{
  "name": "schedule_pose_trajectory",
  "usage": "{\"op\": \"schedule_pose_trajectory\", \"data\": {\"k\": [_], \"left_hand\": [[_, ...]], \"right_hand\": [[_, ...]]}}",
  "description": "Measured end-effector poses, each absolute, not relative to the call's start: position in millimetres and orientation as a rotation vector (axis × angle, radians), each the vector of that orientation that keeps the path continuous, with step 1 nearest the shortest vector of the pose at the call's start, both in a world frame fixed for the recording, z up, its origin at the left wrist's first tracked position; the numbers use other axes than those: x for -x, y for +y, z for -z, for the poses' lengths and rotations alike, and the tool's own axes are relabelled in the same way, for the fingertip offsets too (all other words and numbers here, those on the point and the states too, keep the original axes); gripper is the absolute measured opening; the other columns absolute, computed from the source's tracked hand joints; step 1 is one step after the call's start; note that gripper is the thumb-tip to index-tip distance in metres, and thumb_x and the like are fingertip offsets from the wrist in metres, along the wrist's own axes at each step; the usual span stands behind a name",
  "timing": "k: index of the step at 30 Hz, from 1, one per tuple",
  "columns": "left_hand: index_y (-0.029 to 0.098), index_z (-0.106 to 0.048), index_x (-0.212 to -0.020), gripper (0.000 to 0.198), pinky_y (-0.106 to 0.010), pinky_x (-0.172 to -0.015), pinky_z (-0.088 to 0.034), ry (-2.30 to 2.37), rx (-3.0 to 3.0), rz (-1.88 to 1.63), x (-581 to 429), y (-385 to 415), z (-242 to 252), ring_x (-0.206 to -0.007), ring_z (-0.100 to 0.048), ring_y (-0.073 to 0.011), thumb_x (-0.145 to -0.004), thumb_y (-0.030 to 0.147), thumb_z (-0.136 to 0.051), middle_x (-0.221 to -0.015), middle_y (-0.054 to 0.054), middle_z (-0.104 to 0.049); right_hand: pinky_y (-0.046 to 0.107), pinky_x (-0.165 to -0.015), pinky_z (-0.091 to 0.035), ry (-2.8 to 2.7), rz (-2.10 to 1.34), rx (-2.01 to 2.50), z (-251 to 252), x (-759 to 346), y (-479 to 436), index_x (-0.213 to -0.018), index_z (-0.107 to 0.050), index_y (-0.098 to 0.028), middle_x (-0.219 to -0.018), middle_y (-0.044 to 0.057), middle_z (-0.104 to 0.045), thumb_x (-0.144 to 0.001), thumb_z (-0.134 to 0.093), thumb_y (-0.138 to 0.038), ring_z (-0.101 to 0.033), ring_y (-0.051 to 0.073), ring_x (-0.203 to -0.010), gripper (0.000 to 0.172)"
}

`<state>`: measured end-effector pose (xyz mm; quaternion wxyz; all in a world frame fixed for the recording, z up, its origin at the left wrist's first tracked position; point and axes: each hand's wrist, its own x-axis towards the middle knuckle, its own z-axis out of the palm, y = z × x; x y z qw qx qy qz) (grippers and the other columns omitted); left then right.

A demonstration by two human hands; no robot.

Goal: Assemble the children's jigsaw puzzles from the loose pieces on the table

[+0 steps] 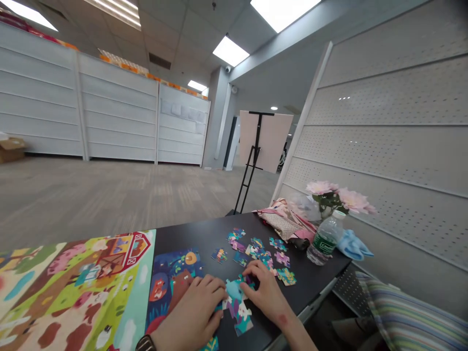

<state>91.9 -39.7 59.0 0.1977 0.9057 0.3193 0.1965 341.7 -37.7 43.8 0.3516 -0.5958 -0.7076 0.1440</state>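
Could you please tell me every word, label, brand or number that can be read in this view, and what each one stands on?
No word, brand or number can be read here.
Green label on the water bottle: lettering too blurred to read.
Papers on the white partition: too small to read.
Jigsaw pieces: no lettering visible.

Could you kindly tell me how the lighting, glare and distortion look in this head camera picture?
In the head view, the ceiling light panel blows out to white, the wide lens bends the perforated partition, and the left hand and right hand look slightly soft.
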Motion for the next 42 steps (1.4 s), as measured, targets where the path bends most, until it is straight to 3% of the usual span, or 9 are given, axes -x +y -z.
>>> {"op": "schedule_pose_trajectory", "data": {"k": [6,12,21,25,28,33,36,39,42], "left_hand": [[0.031,-0.062,-0.113,0.028,-0.043,-0.099,-0.038,0.894,-2.553,-0.514,-92.5,-39.5,-60.4,-0.114,-0.053,-0.0265,-0.091,0.017,-0.054,-0.127,0.001,-0.061],[0.030,-0.063,-0.112,0.028,-0.045,-0.101,-0.038,0.920,-2.579,-0.460,-94.2,-40.3,-63.8,-0.116,-0.053,-0.0283,-0.090,0.016,-0.054,-0.128,-0.002,-0.062],[0.029,-0.065,-0.111,0.033,-0.038,-0.094,-0.042,0.887,-2.656,-0.445,-96.8,-28.6,-48.7,-0.114,-0.056,-0.0266,-0.084,0.012,-0.055,-0.124,-0.002,-0.064],[0.029,-0.066,-0.112,0.034,-0.037,-0.092,-0.044,0.876,-2.712,-0.413,-98.5,-15.2,-28.7,-0.112,-0.059,-0.0273,-0.083,0.014,-0.057,-0.125,-0.003,-0.065],[0.029,-0.066,-0.113,0.034,-0.036,-0.093,-0.045,0.825,-2.722,-0.456,-98.4,-6.4,-17.3,-0.111,-0.060,-0.0264,-0.083,0.015,-0.057,-0.126,-0.003,-0.065],[0.030,-0.066,-0.111,0.034,-0.035,-0.095,-0.046,0.813,-2.731,-0.396,-99.2,2.2,-11.6,-0.115,-0.060,-0.0268,-0.081,0.014,-0.060,-0.127,-0.003,-0.066],[0.030,-0.066,-0.110,0.040,-0.035,-0.095,-0.047,0.836,-2.713,-0.366,-100.8,5.3,-10.8,-0.117,-0.060,-0.0281,-0.075,0.010,-0.062,-0.128,-0.002,-0.066],[0.032,-0.066,-0.111,0.043,-0.036,-0.096,-0.046,0.850,-2.691,-0.352,-101.2,8.1,-10.5,-0.118,-0.060,-0.0284,-0.074,0.010,-0.065,-0.129,0.000,-0.066],[0.034,-0.066,-0.112,0.040,-0.036,-0.096,-0.046,0.841,-2.681,-0.353,-101.7,10.5,-10.5,-0.118,-0.060,-0.0274,-0.077,0.015,-0.068,-0.130,0.002,-0.066]], "right_hand": [[0.032,-0.077,-0.047,-1.633,-0.442,1.483,-38.1,-351.8,-34.4,-0.089,-0.071,-0.025,-0.088,0.001,-0.068,-0.080,-0.069,-0.034,-0.061,0.021,-0.081,0.013],[0.029,-0.054,-0.046,-1.123,-0.450,1.458,-20.7,-381.1,-25.7,-0.093,-0.064,-0.023,-0.074,0.002,-0.064,-0.087,-0.049,-0.053,-0.060,0.020,-0.063,0.033],[0.029,-0.055,-0.050,-0.765,-0.282,1.341,-12.5,-397.2,-29.9,-0.116,-0.056,-0.025,-0.075,0.000,-0.061,-0.084,-0.047,-0.056,-0.061,0.018,-0.061,0.044],[0.032,-0.060,-0.053,-0.786,-0.155,1.431,-8.9,-404.9,-28.7,-0.126,-0.052,-0.023,-0.089,0.006,-0.065,-0.088,-0.035,-0.048,-0.065,0.022,-0.072,0.049],[0.038,-0.077,-0.055,-0.976,-0.079,1.541,-15.1,-403.1,-32.0,-0.118,-0.062,-0.021,-0.102,0.011,-0.068,-0.086,-0.039,-0.040,-0.067,0.027,-0.092,0.043],[0.046,-0.111,-0.036,-1.533,0.009,1.685,-36.0,-386.6,-31.3,-0.109,-0.076,-0.028,-0.132,0.007,-0.066,-0.077,-0.060,-0.024,-0.052,0.031,-0.129,0.035],[0.050,-0.114,-0.031,-1.765,0.031,1.785,-44.9,-382.5,-19.3,-0.107,-0.077,-0.033,-0.143,0.000,-0.061,-0.078,-0.062,-0.017,-0.046,0.031,-0.137,0.037],[0.055,-0.112,-0.032,-1.833,0.071,1.937,-51.4,-391.0,-3.8,-0.094,-0.078,-0.026,-0.139,0.006,-0.064,-0.085,-0.060,-0.013,-0.044,0.034,-0.138,0.023],[0.055,-0.108,-0.042,-1.867,0.090,2.058,-57.2,-406.0,10.4,-0.105,-0.072,-0.020,-0.132,0.009,-0.065,-0.095,-0.063,-0.025,-0.054,0.030,-0.129,0.014]]}}
